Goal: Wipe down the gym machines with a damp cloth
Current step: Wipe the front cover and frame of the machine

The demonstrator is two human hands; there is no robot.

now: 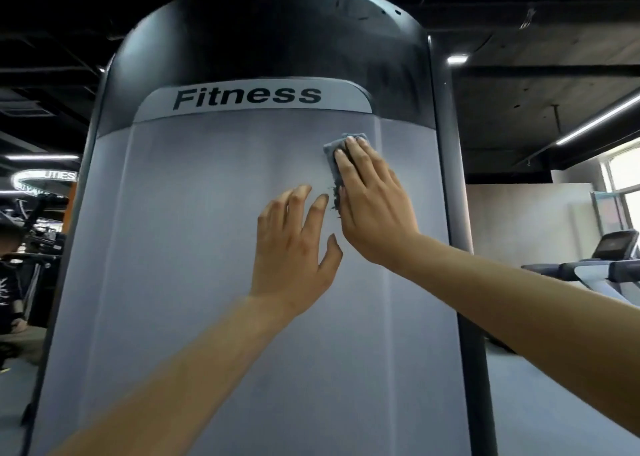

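One machine only is under our hands at this point: we face its tall grey panel (pixel 194 265), and the cloth (pixel 331 152) sits on the upper right part of it, just below and to the right of the "Fitness" label (pixel 247 98). We see no wet streaks or dust lines on the panel, so we cannot tell how much of it is wiped. Our guess is that most of this face, the dark cap above it and the other machines, such as the treadmill (pixel 595 265) at far right, are left to do. Our right hand (pixel 375 202) lies flat, fingers straight and together, and presses the folded cloth against the panel; the cloth shows past the fingertips and along the hand's left edge. Our left hand (pixel 294 247) is released and holds nothing; its fingers are spread and slightly bent, just beside the right hand. Its fingertips seem to rest on the bare panel, though we cannot confirm contact.
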